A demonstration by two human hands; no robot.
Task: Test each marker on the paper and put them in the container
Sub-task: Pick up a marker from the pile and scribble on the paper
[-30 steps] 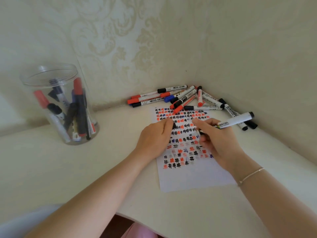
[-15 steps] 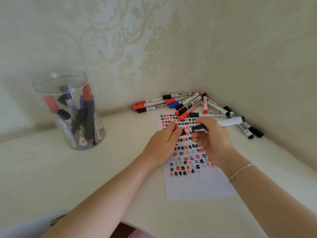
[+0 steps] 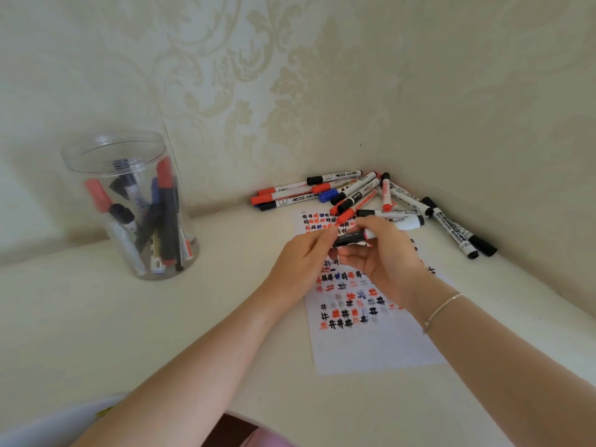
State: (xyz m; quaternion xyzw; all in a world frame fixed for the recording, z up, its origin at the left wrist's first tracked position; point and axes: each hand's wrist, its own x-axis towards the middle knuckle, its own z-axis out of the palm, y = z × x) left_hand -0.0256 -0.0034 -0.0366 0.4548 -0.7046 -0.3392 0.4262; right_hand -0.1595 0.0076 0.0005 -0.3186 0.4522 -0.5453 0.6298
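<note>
A white marker with a black cap [image 3: 407, 224] lies level above the paper [image 3: 371, 343]. My right hand [image 3: 383, 256] grips its barrel, and my left hand [image 3: 306, 262] pinches the black cap end at the marker's left. The paper is a white sheet covered with rows of black, red and blue hash marks. A pile of markers [image 3: 348, 195] with red, black and blue caps lies in the corner behind it. At the left stands the clear round container [image 3: 129, 204], open at the top and holding several markers.
Two patterned walls meet in a corner just behind the pile. Two black-capped whiteboard markers [image 3: 461, 233] lie along the right wall. The cream table [image 3: 129, 333] stretches left to the container; its near edge runs beneath my forearms.
My right hand lifted the marker off the paper and turned it level. My left hand rose from the sheet and brought the black cap onto its tip. The view shifted a little.
</note>
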